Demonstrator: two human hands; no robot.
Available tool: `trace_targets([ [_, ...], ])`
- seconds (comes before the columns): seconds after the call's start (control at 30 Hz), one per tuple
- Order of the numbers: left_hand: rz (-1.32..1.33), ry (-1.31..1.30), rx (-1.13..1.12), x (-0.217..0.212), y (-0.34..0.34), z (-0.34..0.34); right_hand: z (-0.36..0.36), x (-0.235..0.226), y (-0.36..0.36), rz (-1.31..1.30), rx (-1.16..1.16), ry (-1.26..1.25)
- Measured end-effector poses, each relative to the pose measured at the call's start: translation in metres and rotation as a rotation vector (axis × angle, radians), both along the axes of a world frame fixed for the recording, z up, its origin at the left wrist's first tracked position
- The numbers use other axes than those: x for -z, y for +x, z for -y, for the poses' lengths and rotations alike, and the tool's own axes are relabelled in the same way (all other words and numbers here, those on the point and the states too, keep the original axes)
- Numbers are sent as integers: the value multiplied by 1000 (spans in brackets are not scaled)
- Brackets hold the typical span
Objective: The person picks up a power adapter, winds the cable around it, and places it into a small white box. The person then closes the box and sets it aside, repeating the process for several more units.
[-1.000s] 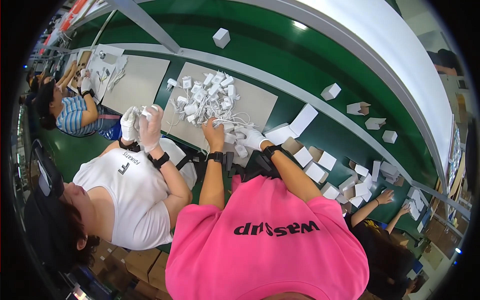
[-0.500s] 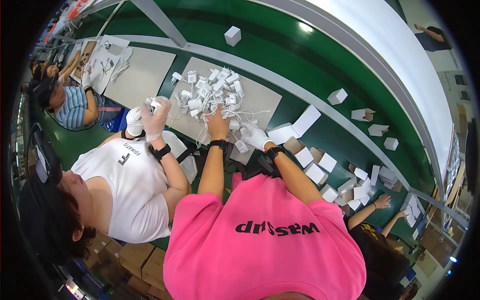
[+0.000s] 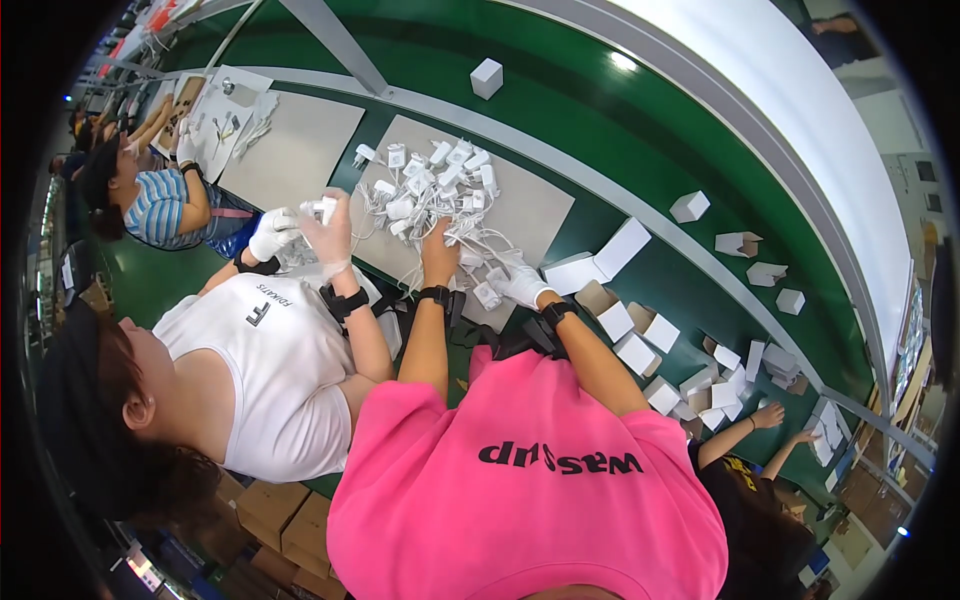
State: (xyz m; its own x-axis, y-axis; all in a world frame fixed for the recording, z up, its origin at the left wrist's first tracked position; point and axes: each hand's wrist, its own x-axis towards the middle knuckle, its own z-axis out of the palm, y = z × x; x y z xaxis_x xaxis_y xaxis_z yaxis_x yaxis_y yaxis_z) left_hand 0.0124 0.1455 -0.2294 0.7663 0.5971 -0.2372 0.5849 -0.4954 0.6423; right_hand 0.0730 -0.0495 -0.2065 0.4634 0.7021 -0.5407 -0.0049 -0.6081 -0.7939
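Note:
A tangled heap of white plug-in chargers with cables [image 3: 430,185] lies on a pale grey board [image 3: 535,205]. At its near edge, my bare left hand [image 3: 440,258] reaches into the cables with its fingers closed around white cable strands. My right hand [image 3: 517,282], in a white glove, is just to the right, its fingers curled among loose cables; what lies under them is partly hidden. One white charger [image 3: 487,295] rests on the board beside the right hand's fingers. Dark bands circle both wrists.
Open white boxes [image 3: 635,355] crowd the green bench to the right, with a larger white box [image 3: 600,258] nearer. Small boxes [image 3: 690,207] stand behind a metal rail. At left, a co-worker's gloved hands [image 3: 325,235] hold a white item. Another person's hands [image 3: 768,415] work far right.
The scene has shifted slightly in view. My hands remain at the heap's near edge, with small finger movements among the cables. The left co-worker's hands have moved farther apart.

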Motion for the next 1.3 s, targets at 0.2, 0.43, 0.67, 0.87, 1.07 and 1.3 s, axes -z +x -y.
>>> trace_targets([
  [0.2, 230, -135, -42, -5, -20, -15, -5, -11, 0, -7, -25, 16],
  [0.43, 110, -84, -210, -50, -8, -22, -3, -7, 0, 28, -45, -64],
  [0.67, 309, 544, -9, -73, 4, -29, -6, 14, -2, 52, 15, 79],
  [0.87, 351, 125, -131, -130, 29, -27, -7, 6, 3, -47, -16, 7],
  [1.07, 546, -147, -160, -197, 25, -8, 0, 11, 3, -69, 171, 227],
  [1.3, 779, -252, -197, -238, 46, -8, 16, -47, 24, -139, 255, 179],
])
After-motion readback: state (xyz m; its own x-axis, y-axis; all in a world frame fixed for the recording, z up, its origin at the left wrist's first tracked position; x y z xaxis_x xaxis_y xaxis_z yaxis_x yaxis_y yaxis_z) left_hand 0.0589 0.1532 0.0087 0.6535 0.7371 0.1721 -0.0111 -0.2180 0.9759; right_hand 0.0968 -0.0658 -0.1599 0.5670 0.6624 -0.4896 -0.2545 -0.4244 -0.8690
